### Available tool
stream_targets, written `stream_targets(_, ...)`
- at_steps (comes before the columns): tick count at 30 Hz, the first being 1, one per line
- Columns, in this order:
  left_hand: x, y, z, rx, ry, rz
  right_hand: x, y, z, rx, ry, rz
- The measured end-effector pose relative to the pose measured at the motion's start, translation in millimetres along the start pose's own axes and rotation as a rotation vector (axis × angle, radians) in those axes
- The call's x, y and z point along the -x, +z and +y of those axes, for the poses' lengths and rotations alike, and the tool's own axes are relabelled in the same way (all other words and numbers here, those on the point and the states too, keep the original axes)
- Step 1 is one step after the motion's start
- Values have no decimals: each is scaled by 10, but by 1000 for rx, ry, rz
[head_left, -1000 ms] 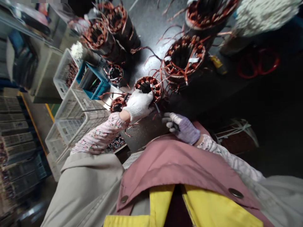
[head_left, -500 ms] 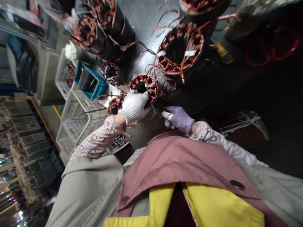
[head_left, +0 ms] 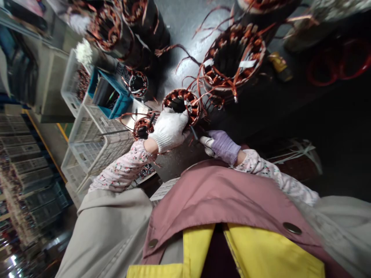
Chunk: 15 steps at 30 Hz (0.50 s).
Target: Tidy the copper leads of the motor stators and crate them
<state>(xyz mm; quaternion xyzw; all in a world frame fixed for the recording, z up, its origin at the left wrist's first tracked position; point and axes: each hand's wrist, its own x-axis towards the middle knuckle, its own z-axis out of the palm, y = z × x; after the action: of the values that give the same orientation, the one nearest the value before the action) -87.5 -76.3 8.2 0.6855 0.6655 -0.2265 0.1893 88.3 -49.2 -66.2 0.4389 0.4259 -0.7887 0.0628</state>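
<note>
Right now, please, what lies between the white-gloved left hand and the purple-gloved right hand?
In the head view, a thin grey tube lies there.

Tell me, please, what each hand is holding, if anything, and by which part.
The left hand holds the copper-wound ring by its near rim. The right hand has curled fingers; whether it holds anything cannot be told.

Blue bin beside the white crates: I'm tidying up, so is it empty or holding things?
Holding things: dark flat pieces and a slim greenish item show inside the blue bin; how full, unclear.
</note>
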Motion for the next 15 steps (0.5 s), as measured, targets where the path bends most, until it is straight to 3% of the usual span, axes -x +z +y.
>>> stream_targets(10,-4,13,-5,-6,21,4,75,-34,-171,52,100,-3)
stream_targets(15,-4,-14,7,18,0,-15,-31,-25,-273,134,33,-2)
